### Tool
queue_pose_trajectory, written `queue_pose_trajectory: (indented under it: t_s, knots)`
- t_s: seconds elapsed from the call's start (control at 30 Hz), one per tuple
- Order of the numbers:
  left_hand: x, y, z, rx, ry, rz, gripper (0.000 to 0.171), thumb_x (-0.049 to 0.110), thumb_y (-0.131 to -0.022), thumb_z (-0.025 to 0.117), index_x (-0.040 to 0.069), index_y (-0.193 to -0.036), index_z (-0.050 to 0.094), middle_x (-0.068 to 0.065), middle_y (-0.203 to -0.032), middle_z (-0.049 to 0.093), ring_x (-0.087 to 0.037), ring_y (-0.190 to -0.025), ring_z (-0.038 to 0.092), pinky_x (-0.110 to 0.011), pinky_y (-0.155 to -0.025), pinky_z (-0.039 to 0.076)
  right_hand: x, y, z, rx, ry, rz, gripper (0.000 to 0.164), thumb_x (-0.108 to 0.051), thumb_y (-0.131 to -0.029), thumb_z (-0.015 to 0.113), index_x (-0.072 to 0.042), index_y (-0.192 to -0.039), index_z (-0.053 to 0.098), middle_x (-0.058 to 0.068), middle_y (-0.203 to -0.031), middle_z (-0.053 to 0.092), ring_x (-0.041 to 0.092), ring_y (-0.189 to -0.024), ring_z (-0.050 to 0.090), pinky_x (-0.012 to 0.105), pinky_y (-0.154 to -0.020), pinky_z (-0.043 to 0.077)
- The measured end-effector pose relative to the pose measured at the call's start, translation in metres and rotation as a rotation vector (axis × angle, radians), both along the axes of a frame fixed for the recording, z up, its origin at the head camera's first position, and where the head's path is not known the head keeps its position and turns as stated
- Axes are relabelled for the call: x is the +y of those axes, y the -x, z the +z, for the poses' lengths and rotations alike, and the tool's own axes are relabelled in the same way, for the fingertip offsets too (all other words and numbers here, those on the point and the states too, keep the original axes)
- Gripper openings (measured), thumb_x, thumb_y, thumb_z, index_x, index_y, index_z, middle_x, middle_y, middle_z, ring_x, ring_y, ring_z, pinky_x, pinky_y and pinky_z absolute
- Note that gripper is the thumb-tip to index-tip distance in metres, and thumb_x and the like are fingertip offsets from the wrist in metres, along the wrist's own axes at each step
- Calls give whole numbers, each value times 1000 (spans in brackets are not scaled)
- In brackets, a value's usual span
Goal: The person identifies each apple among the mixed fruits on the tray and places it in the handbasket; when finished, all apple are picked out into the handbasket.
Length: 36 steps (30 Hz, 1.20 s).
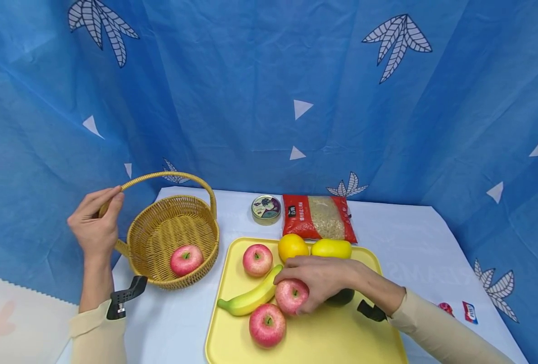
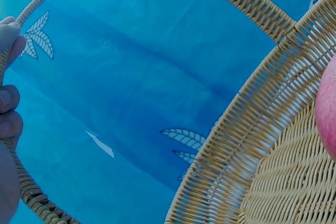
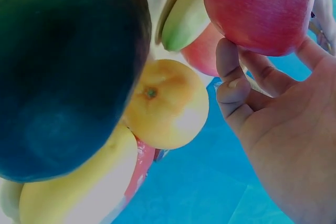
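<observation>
My left hand (image 1: 97,220) grips the arched handle of a round wicker basket (image 1: 152,227); its curled fingers also show at the left edge of the left wrist view. One pink apple (image 1: 186,260) lies inside the basket. Over the yellow tray (image 1: 341,338), my right hand (image 1: 323,278) holds another apple (image 1: 291,296), its fingers around the fruit, as the right wrist view confirms. Around that hand are a banana (image 1: 250,299), two more apples, one near (image 1: 267,325) and one far (image 1: 257,260), an orange (image 1: 292,246), a yellow fruit (image 1: 331,248) and a dark green fruit (image 3: 68,77).
Behind the tray stand a round tin (image 1: 266,210) and a red bag of grain-like food (image 1: 319,217). A blue patterned curtain (image 1: 250,101) hangs behind the white-covered table (image 1: 414,242). Small red items, including a card (image 1: 470,312), lie at the right.
</observation>
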<state>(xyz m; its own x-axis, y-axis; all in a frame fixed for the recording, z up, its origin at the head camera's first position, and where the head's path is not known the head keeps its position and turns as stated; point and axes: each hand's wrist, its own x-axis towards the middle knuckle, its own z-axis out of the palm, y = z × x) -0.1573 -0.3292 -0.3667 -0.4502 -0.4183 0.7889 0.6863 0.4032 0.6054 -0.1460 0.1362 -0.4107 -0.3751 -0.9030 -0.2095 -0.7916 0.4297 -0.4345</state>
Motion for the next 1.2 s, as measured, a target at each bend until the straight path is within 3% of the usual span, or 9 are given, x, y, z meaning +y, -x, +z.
queue_pose_trajectory:
  t_s: [0.6,0.97,1.2]
  knots:
    - [0,0,-1,-8,7,2,15,-10,-85,73,-11,-100,75,-18,-96,75,-5,-80,67,-12,-67,49,-6,4,10,21,37,-53,63,-59,-78,76,-46,-136,54,-17,-111,51,1,-100,50,23,-83,49]
    - [-2,0,-3,-2,1,-2,15,-11,-85,73,-11,-100,75,-19,-96,74,-7,-82,68,-13,-69,51,-6,8,15,6,18,-72,66,-57,-78,74,-51,-139,48,-17,-118,52,2,-106,49,27,-87,50]
    - [-1,1,-2,-8,-2,-2,15,-11,-85,73,-11,-100,75,-19,-95,74,-7,-82,68,-13,-69,51,-8,11,16,44,22,-63,63,-60,-79,72,-44,-137,53,-17,-117,52,2,-105,50,27,-87,50]
